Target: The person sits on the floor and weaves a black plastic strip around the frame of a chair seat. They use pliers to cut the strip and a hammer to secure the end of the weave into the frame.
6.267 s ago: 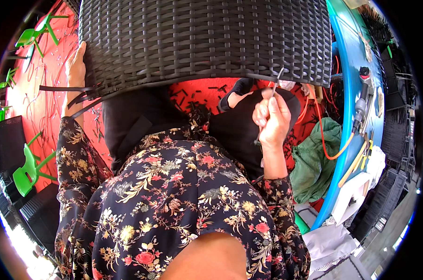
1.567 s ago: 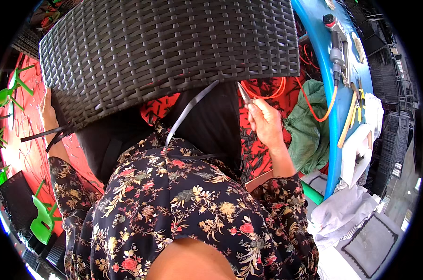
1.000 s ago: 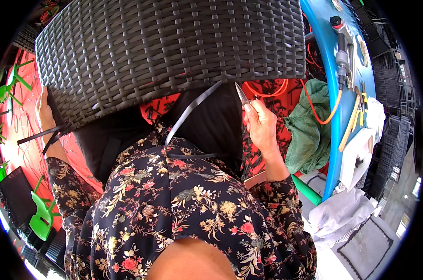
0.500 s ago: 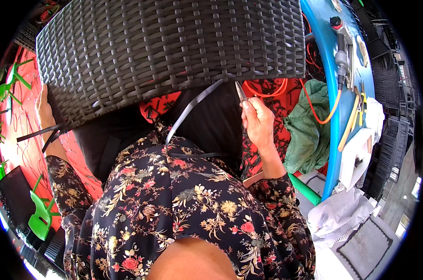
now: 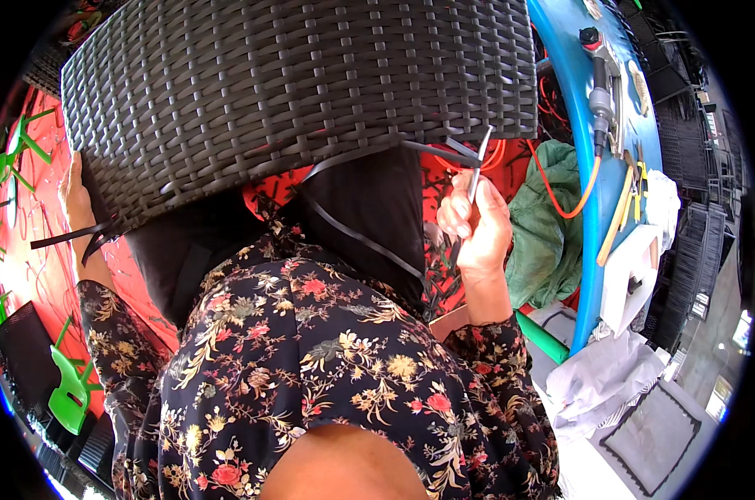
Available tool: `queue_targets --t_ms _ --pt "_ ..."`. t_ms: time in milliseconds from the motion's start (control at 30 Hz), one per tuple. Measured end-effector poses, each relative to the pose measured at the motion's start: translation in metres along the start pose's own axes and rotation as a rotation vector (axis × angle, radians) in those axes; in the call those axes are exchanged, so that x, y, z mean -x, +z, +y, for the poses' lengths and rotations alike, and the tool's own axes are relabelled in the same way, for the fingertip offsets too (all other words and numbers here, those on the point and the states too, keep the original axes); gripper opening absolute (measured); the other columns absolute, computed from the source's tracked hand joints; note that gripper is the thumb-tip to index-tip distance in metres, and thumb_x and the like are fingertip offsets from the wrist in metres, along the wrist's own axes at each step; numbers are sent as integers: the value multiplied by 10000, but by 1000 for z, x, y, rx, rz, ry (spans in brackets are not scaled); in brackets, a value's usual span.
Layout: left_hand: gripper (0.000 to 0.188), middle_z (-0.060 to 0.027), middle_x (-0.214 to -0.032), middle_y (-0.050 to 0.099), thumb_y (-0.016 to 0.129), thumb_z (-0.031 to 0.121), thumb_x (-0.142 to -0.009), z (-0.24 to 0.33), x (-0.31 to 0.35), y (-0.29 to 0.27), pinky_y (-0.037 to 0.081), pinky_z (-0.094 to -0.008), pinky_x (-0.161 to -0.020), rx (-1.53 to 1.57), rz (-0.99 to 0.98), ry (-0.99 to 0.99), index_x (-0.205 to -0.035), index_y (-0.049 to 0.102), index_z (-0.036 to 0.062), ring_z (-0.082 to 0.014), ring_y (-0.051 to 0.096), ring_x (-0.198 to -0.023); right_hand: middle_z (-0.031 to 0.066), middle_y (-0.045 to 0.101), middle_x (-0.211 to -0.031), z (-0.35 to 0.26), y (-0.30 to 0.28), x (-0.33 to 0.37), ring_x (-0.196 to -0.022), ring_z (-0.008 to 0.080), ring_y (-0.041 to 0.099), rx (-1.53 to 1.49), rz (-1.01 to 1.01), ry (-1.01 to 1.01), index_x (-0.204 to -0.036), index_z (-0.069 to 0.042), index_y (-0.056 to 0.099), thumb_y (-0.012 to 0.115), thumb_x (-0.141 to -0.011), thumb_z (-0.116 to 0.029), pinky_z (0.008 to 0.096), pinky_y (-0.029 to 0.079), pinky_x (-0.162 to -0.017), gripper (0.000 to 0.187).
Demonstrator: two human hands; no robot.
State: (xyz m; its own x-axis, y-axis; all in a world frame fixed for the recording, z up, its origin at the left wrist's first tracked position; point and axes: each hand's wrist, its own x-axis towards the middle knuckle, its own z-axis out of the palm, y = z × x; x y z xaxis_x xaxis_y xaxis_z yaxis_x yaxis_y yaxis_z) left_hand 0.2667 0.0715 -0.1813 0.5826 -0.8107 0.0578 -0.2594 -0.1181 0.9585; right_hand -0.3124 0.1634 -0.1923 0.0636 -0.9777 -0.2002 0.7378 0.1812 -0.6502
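A dark woven wicker panel lies tilted over my lap. My left hand holds its left edge, the fingers partly hidden by it. Out to the right of the panel's lower edge, my right hand is closed around a pointed metal tool, tip upward. A flat dark strip runs from the panel's lower edge to the tool; whether the tool grips or only touches it I cannot make out. Another loose strip hangs in a curve across my lap. Short strip ends stick out near my left wrist.
At right stands a blue table with an air tool on an orange hose, yellow-handled tools and a white box-like piece. Green cloth hangs beside it. Green chairs stand left on the red floor covering.
My right hand has moved right and turned the tool more upright. The strip that rose toward the panel's edge now droops across my lap. My left hand stays at the panel's edge.
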Motion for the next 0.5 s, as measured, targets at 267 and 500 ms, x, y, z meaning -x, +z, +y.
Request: queue_targets --t_ms 267,500 --pt "376 -36 -866 628 577 318 -877 7 6 10 444 -236 -705 8 14 -35 -971 642 -40 -84 551 -743 -53 454 -633 -10 -4 0 -526 10 394 750 84 -93 -942 9 562 591 -848 -83 184 330 -465 135" --pt "404 -56 -976 623 573 316 -878 4 4 9 444 -247 -765 -7 -62 52 -1054 610 -45 -115 569 -836 93 564 -664 39 6 12 -555 211 552 1321 -23 -417 -835 -8 561 676 -771 -105 292 430 -519 164"
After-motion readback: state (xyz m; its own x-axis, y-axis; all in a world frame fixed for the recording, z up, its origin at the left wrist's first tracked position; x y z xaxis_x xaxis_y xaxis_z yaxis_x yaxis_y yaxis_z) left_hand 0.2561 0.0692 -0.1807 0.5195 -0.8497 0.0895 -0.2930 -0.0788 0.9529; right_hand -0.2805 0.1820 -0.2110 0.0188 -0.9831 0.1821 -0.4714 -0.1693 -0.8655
